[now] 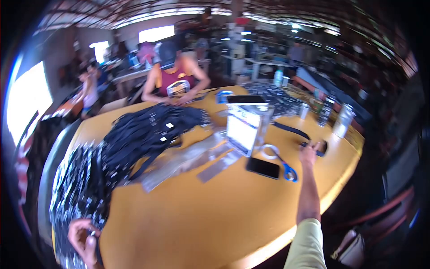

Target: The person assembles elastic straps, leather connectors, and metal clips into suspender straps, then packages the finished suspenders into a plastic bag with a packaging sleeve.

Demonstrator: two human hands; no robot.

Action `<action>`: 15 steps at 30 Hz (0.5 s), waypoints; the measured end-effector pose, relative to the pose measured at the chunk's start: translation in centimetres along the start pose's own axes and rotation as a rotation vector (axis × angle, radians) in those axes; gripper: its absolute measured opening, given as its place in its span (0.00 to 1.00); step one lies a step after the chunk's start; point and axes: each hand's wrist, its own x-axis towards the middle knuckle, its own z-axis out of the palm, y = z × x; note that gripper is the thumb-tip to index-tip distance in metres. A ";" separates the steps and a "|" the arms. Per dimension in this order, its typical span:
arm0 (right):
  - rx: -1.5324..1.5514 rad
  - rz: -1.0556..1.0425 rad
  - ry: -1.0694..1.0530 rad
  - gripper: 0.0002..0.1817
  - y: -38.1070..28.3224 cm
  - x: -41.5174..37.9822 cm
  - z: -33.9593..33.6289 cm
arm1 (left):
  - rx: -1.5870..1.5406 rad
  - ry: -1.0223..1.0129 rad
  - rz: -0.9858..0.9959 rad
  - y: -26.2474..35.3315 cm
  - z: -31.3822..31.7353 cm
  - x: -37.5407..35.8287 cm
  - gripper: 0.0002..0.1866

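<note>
At the lower left, my left hand (85, 242) is curled, thumb against fingers, around a dark strap (98, 256) beside a pile of plastic-wrapped black straps (83, 188). My right hand (309, 151) reaches out to the right side of the yellow table (179, 224). Its fingers are at a small dark object (321, 148), near the end of a black strap (291, 129); blur hides whether they grip it. Left of my right forearm lie blue-handled scissors (289, 173), a black phone (263, 168) and a roll of tape (268, 151).
A metal tin (244, 130) stands mid-table, with clear plastic sleeves (179, 163) and loose black straps (143, 127) to its left. Across the table sits a person (177, 83) with both hands low. Cups and jars (343, 121) stand at the right; another blue tape roll (224, 96) lies behind.
</note>
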 end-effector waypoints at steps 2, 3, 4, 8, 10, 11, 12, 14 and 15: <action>-0.305 -0.131 0.091 0.42 -0.4 -1.6 0.3 | -0.035 -0.043 0.020 -1.0 0.4 -0.3 0.22; -0.234 -0.145 0.038 0.39 0.0 -1.3 0.7 | -0.022 -0.082 0.016 -1.2 0.7 -0.4 0.16; -0.259 -0.125 -0.028 0.37 -0.5 -1.8 0.1 | 0.007 -0.093 0.013 -1.8 1.1 -0.8 0.14; -0.474 -0.025 -0.213 0.33 -2.0 -1.1 -0.6 | 0.189 -0.092 -0.091 -3.6 2.6 -2.5 0.06; -0.540 -0.063 -0.171 0.33 -2.5 -1.2 0.3 | 0.291 -0.130 -0.083 -4.1 2.6 -3.4 0.06; -0.614 -0.089 -0.141 0.33 -2.5 -1.1 0.9 | 0.331 -0.149 -0.093 -4.1 2.5 -3.9 0.06; -0.657 -0.096 -0.233 0.30 -5.3 -3.1 -2.2 | 0.326 -0.139 -0.096 -4.5 2.4 -4.4 0.06; -0.685 -0.175 -0.241 0.28 -5.6 -3.0 -1.7 | 0.303 -0.139 -0.183 -5.6 2.2 -5.7 0.05; -0.715 -0.244 -0.262 0.26 -5.7 -3.3 -1.6 | 0.302 -0.132 -0.189 -6.0 2.0 -6.3 0.05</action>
